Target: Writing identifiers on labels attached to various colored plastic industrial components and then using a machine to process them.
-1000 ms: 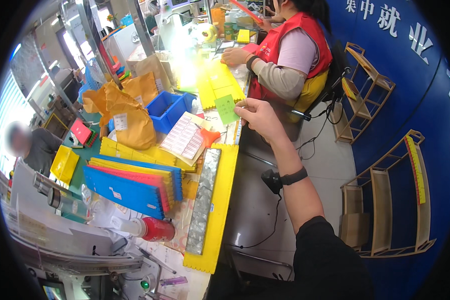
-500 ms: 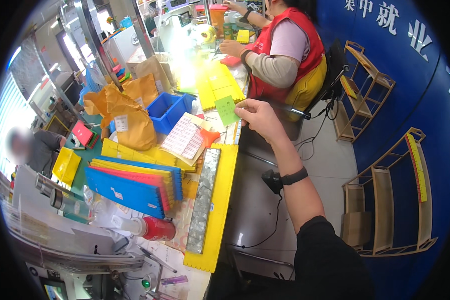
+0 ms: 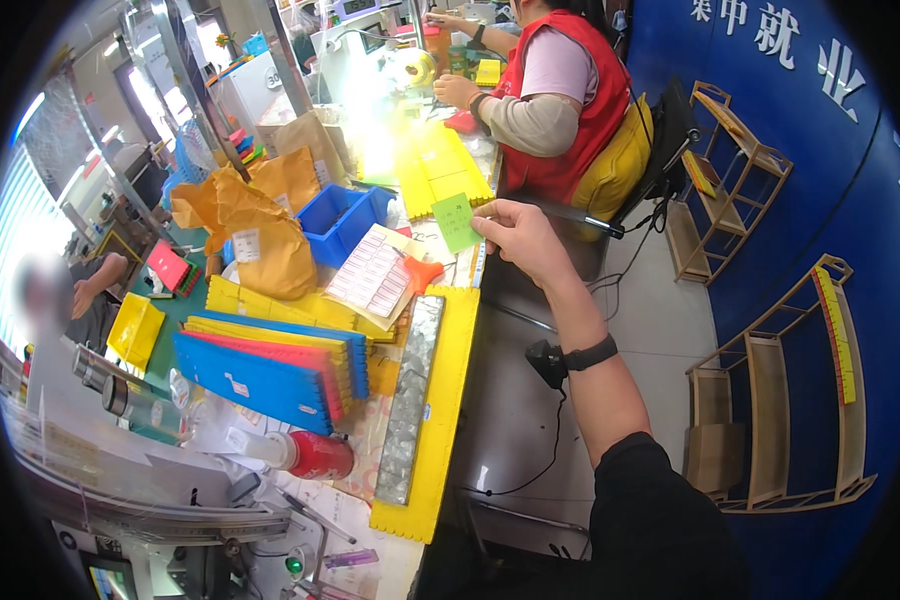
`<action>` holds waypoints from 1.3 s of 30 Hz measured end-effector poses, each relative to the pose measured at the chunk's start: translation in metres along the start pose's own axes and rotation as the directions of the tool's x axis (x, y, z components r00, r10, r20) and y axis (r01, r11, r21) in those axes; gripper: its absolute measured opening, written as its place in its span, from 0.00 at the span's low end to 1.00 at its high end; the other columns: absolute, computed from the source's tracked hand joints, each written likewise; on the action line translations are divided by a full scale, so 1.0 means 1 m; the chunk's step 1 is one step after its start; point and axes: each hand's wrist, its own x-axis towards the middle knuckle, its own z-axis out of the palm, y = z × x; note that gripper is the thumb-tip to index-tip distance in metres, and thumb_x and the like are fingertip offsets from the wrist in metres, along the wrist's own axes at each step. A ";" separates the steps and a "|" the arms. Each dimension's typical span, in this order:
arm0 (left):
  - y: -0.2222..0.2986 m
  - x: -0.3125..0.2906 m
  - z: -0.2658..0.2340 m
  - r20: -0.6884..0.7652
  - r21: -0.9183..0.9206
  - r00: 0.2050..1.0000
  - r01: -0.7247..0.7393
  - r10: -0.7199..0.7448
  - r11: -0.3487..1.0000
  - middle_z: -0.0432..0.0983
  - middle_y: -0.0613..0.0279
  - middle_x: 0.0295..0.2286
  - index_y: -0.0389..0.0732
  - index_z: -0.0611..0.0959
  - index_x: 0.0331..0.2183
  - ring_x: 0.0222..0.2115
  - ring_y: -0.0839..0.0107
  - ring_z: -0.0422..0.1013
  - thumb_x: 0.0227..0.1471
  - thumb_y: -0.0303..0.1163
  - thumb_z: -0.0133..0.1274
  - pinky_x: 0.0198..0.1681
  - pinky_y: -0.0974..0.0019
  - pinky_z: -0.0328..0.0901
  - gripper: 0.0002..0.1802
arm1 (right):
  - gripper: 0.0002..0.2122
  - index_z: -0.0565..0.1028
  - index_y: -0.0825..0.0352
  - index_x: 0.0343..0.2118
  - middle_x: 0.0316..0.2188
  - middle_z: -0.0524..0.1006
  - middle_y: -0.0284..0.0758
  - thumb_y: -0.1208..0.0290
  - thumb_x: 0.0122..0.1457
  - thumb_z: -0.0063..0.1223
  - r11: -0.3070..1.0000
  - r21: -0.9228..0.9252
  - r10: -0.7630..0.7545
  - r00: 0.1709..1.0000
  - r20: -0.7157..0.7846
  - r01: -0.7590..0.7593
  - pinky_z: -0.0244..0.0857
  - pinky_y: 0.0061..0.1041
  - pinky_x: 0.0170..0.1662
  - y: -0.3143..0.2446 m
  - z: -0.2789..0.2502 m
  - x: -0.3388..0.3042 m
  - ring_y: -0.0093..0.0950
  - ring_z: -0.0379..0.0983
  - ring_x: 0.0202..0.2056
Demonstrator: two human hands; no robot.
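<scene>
My right hand (image 3: pixel 525 238) reaches out from the lower right, a dark band round its wrist. Thumb and fingertips are pinched on the right edge of a green sticky note (image 3: pixel 456 222) with handwriting on it. The note is held up over the table's edge. Just below it lie an orange tool (image 3: pixel 422 273), its kind unclear, and a sheet of labels (image 3: pixel 372 275). Nearer to me, a long grey metal bar (image 3: pixel 410 405) rests on a yellow board (image 3: pixel 445 400) with notched edges. My left hand is out of view.
Blue, pink and yellow boards (image 3: pixel 255 375) stand stacked at the left, beside a red bottle (image 3: pixel 322 456). A blue bin (image 3: pixel 345 222) and brown paper bags (image 3: pixel 270 245) lie behind. A co-worker in a red vest (image 3: pixel 602 110) sits ahead; wooden racks (image 3: pixel 767 420) line the right wall.
The green note stays pinched in my right hand, almost still. The co-worker in the red vest has shifted slightly left. At the far left, another person's hand has come up into view.
</scene>
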 end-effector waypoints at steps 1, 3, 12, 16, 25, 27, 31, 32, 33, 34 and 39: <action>0.000 0.000 0.000 -0.001 0.004 1.000 -0.010 0.010 1.000 0.81 0.65 0.38 0.35 0.81 0.59 0.30 0.81 0.68 0.75 0.34 0.50 0.34 0.75 0.63 0.19 | 0.11 0.83 0.71 0.46 0.27 0.79 0.26 0.68 0.68 0.62 1.000 0.000 -0.001 1.000 0.000 0.001 0.58 0.15 0.26 0.000 0.000 0.000 0.11 0.69 0.26; -0.002 -0.001 -0.001 -0.003 -0.009 1.000 0.006 -0.006 1.000 0.81 0.65 0.38 0.35 0.81 0.59 0.29 0.82 0.67 0.75 0.34 0.50 0.33 0.75 0.63 0.19 | 0.11 0.83 0.71 0.46 0.27 0.79 0.26 0.68 0.68 0.62 1.000 0.002 -0.003 1.000 -0.002 0.003 0.57 0.15 0.26 0.002 0.000 0.001 0.11 0.69 0.26; -0.002 -0.003 -0.001 0.000 -0.043 1.000 0.017 -0.017 0.999 0.81 0.63 0.39 0.35 0.81 0.59 0.29 0.81 0.68 0.75 0.37 0.51 0.34 0.75 0.64 0.20 | 0.11 0.83 0.76 0.43 0.27 0.83 0.32 0.71 0.66 0.63 1.000 0.022 0.005 1.000 -0.018 -0.005 0.66 0.20 0.29 -0.002 0.005 -0.002 0.16 0.76 0.26; 0.009 0.000 0.002 -0.009 0.004 1.000 0.022 -0.022 1.000 0.82 0.62 0.40 0.35 0.81 0.58 0.31 0.80 0.69 0.75 0.38 0.51 0.36 0.73 0.65 0.20 | 0.12 0.83 0.76 0.43 0.27 0.83 0.32 0.71 0.66 0.64 1.000 0.025 0.004 1.000 -0.017 -0.004 0.66 0.20 0.29 0.002 0.005 0.000 0.16 0.76 0.26; -0.005 -0.004 -0.003 -0.016 0.010 1.000 0.010 -0.010 1.000 0.82 0.63 0.40 0.35 0.82 0.58 0.31 0.80 0.69 0.75 0.38 0.51 0.36 0.73 0.66 0.20 | 0.12 0.84 0.75 0.44 0.26 0.83 0.30 0.70 0.67 0.63 1.000 0.025 0.005 1.000 -0.005 -0.005 0.65 0.19 0.28 0.004 0.005 0.001 0.15 0.76 0.26; -0.009 -0.006 -0.004 -0.018 0.008 1.000 0.003 -0.002 1.000 0.82 0.63 0.39 0.35 0.82 0.57 0.31 0.80 0.69 0.75 0.38 0.51 0.36 0.73 0.65 0.20 | 0.12 0.84 0.75 0.44 0.26 0.83 0.30 0.70 0.67 0.63 1.000 0.022 0.004 1.000 -0.002 -0.003 0.65 0.19 0.27 0.000 0.007 0.000 0.15 0.76 0.25; -0.009 -0.003 -0.005 -0.004 0.016 1.000 0.007 -0.007 1.000 0.82 0.63 0.40 0.35 0.82 0.57 0.31 0.79 0.70 0.75 0.39 0.51 0.36 0.73 0.66 0.20 | 0.12 0.84 0.74 0.45 0.26 0.82 0.29 0.70 0.67 0.63 1.000 0.027 0.013 1.000 0.008 -0.014 0.65 0.19 0.27 0.009 0.008 0.000 0.14 0.75 0.25; -0.006 -0.003 -0.004 -0.003 0.016 1.000 0.007 -0.007 1.000 0.82 0.63 0.40 0.35 0.82 0.57 0.31 0.79 0.70 0.75 0.39 0.51 0.36 0.73 0.66 0.20 | 0.12 0.84 0.74 0.45 0.26 0.82 0.29 0.70 0.67 0.63 1.000 0.026 0.014 1.000 0.008 -0.014 0.65 0.19 0.27 0.009 0.008 -0.001 0.14 0.75 0.25; -0.002 -0.002 -0.002 -0.001 0.002 1.000 0.014 -0.014 1.000 0.82 0.63 0.40 0.35 0.82 0.57 0.31 0.79 0.70 0.75 0.40 0.51 0.37 0.73 0.66 0.20 | 0.12 0.84 0.74 0.45 0.26 0.82 0.29 0.70 0.67 0.63 1.000 0.023 0.017 1.000 0.005 -0.017 0.64 0.19 0.27 0.009 0.008 -0.003 0.14 0.75 0.25; 0.001 -0.003 -0.001 -0.001 -0.011 1.000 0.019 -0.019 1.000 0.82 0.63 0.40 0.35 0.82 0.57 0.32 0.79 0.70 0.75 0.40 0.51 0.37 0.72 0.66 0.21 | 0.12 0.84 0.74 0.45 0.26 0.82 0.29 0.70 0.67 0.63 1.000 0.021 0.019 1.000 0.003 -0.019 0.64 0.19 0.27 0.008 0.008 -0.004 0.14 0.75 0.25; 0.003 -0.005 -0.001 -0.005 -0.002 1.000 0.017 -0.017 1.000 0.82 0.62 0.41 0.35 0.82 0.57 0.32 0.78 0.70 0.75 0.40 0.51 0.37 0.71 0.67 0.21 | 0.11 0.84 0.74 0.44 0.27 0.83 0.29 0.70 0.67 0.63 0.999 0.020 0.025 1.000 -0.002 -0.025 0.64 0.18 0.27 0.010 0.008 -0.007 0.14 0.75 0.26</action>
